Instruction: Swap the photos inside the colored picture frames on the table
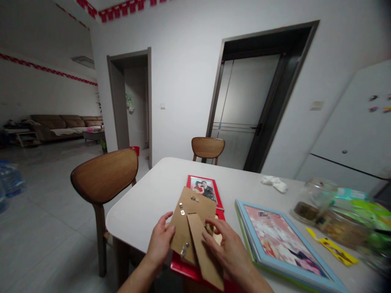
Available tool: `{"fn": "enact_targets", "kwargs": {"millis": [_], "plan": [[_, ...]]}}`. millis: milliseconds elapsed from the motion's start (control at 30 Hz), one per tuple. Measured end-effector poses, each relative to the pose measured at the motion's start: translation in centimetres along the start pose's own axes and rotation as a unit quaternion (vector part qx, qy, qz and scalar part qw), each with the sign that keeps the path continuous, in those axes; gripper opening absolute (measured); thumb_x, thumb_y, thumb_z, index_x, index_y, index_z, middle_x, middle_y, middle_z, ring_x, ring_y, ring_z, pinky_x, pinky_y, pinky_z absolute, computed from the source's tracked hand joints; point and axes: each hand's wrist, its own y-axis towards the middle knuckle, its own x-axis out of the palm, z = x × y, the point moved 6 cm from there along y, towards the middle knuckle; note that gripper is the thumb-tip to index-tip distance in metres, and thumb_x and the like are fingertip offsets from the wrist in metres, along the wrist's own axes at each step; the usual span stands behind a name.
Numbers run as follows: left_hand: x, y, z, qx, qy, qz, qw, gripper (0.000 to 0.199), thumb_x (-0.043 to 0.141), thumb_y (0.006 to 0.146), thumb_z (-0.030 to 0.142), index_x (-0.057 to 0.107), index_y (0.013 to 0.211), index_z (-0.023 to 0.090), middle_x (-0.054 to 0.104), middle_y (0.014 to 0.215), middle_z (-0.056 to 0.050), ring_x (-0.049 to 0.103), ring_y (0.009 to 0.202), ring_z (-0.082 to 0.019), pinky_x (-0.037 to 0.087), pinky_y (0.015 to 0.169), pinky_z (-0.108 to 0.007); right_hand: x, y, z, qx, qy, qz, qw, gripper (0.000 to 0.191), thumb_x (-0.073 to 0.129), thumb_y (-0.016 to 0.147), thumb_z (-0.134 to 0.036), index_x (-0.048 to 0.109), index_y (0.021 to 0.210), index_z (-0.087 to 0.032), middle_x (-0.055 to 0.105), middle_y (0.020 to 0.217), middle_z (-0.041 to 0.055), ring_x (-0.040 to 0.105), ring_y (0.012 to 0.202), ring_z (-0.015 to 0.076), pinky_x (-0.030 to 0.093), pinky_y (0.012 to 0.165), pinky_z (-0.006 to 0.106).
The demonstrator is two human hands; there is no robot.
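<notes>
A brown picture frame backing board (179, 226) is tilted up in front of me, with metal clips and a fold-out stand strip (205, 254) on its face. My left hand (159, 240) grips the board's left edge, thumb against the side. At the right edge, my right hand (227, 244) has its fingers curled by a small metal clip; its fingertips are partly hidden. Below the board, parts of a red frame (181, 265) show. Behind it lies another red picture frame (217, 191) holding a photo of two people.
Light blue and green picture frames (247, 228) lie stacked on the white table (140, 203) to the right. Beyond them are glass jars (314, 199), a yellow packet (337, 250) and crumpled tissue (274, 183). Wooden chairs (105, 175) stand at the left and far side.
</notes>
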Motion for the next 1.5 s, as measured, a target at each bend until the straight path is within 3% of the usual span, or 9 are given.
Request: {"fn": "enact_targets", "kwargs": {"millis": [267, 533, 633, 767, 867, 1000, 1133, 1367, 1500], "plan": [[-9.9, -0.6, 0.9, -0.027, 0.024, 0.155, 0.987, 0.045, 0.053, 0.073, 0.02, 0.036, 0.114, 0.015, 0.063, 0.068, 0.001, 0.062, 0.062, -0.017, 0.046, 0.055, -0.024, 1.8, -1.0, 6.4, 0.093, -0.153, -0.036, 0.983, 0.043, 0.039, 0.074, -0.026, 0.047, 0.112, -0.008, 0.056, 0.096, 0.016, 0.054, 0.089, 0.0242, 0.039, 0.08, 0.035], [-13.1, -0.1, 2.2, 0.057, 0.303, 0.218, 0.926, 0.042, 0.048, 0.07, 0.016, 0.042, 0.112, 0.014, 0.058, 0.101, -0.007, 0.054, 0.097, -0.022, 0.041, 0.085, -0.035, 1.0, -0.5, 8.0, 0.17, -0.01, 0.013, 0.985, 0.054, 0.039, 0.066, -0.016, 0.035, 0.119, -0.002, 0.058, 0.095, 0.0193, 0.057, 0.084, 0.0252, 0.04, 0.076, 0.035], [-10.1, -0.8, 3.2, 0.142, 0.385, 0.209, 0.888, 0.043, 0.049, 0.066, 0.014, 0.048, 0.108, 0.017, 0.048, 0.118, -0.008, 0.037, 0.116, -0.022, 0.025, 0.1, -0.039, 1.3, -1.3, 8.2, 0.274, 0.27, -0.004, 0.923, 0.064, 0.043, 0.067, -0.021, 0.022, 0.127, -0.012, 0.063, 0.085, 0.0112, 0.061, 0.067, 0.0214, 0.045, 0.063, 0.033], [-1.4, -2.6, 2.6, 0.171, 0.418, 0.053, 0.891, 0.047, 0.05, 0.068, 0.015, 0.045, 0.115, 0.017, 0.043, 0.125, -0.009, 0.035, 0.117, -0.023, 0.027, 0.099, -0.042, 1.1, -2.2, 5.4, 0.308, 0.534, 0.005, 0.787, 0.077, 0.053, 0.063, -0.023, 0.013, 0.129, -0.026, 0.065, 0.078, 0.0023, 0.061, 0.056, 0.0167, 0.047, 0.057, 0.03], [5.4, -4.0, 2.2, 0.205, 0.43, -0.086, 0.875, 0.06, 0.06, 0.062, 0.017, 0.041, 0.119, 0.015, 0.036, 0.13, -0.013, 0.032, 0.118, -0.027, 0.029, 0.097, -0.044, -0.1, -2.0, 3.5, 0.283, 0.576, 0.026, 0.766, 0.083, 0.059, 0.06, -0.024, 0.015, 0.129, -0.029, 0.063, 0.067, -0.0019, 0.058, 0.049, 0.0146, 0.047, 0.053, 0.028], [9.8, -4.8, 3.3, 0.291, 0.453, -0.131, 0.833, 0.053, 0.054, 0.067, 0.013, 0.04, 0.118, 0.011, 0.042, 0.125, -0.016, 0.04, 0.112, -0.027, 0.037, 0.092, -0.042, -0.9, -1.5, 2.6, 0.256, 0.577, 0.03, 0.775, 0.086, 0.064, 0.058, -0.027, 0.016, 0.13, -0.028, 0.061, 0.062, -0.004, 0.056, 0.047, 0.0128, 0.046, 0.051, 0.026], [10.3, -5.3, 4.8, 0.367, 0.456, -0.149, 0.797, 0.045, 0.041, 0.073, 0.007, 0.04, 0.117, 0.016, 0.057, 0.104, -0.01, 0.052, 0.094, -0.021, 0.046, 0.08, -0.034, -1.4, -1.2, 3.0, 0.239, 0.534, 0.03, 0.811, 0.087, 0.065, 0.058, -0.032, 0.018, 0.13, -0.025, 0.057, 0.057, -0.006, 0.053, 0.046, 0.0111, 0.044, 0.048, 0.023], [0.8, -3.1, 6.2, 0.23, 0.355, 0.124, 0.898, 0.044, 0.041, 0.071, 0.013, 0.041, 0.115, 0.017, 0.054, 0.091, -0.007, 0.056, 0.082, -0.019, 0.049, 0.064, -0.027, -1.4, -0.6, 6.2, 0.2, 0.243, 0.001, 0.949, 0.069, 0.048, 0.066, -0.03, 0.026, 0.128, -0.012, 0.059, 0.059, -0.001, 0.057, 0.052, 0.0161, 0.043, 0.051, 0.025], [-4.0, -3.1, 4.0, 0.147, 0.313, 0.167, 0.923, 0.041, 0.044, 0.069, 0.019, 0.044, 0.11, 0.014, 0.055, 0.083, -0.003, 0.058, 0.074, -0.018, 0.048, 0.062, -0.027, -0.4, -0.3, 8.0, 0.145, -0.012, 0.014, 0.989, 0.054, 0.04, 0.066, -0.019, 0.043, 0.119, -0.007, 0.062, 0.098, 0.0139, 0.059, 0.084, 0.0216, 0.042, 0.076, 0.03]]}}
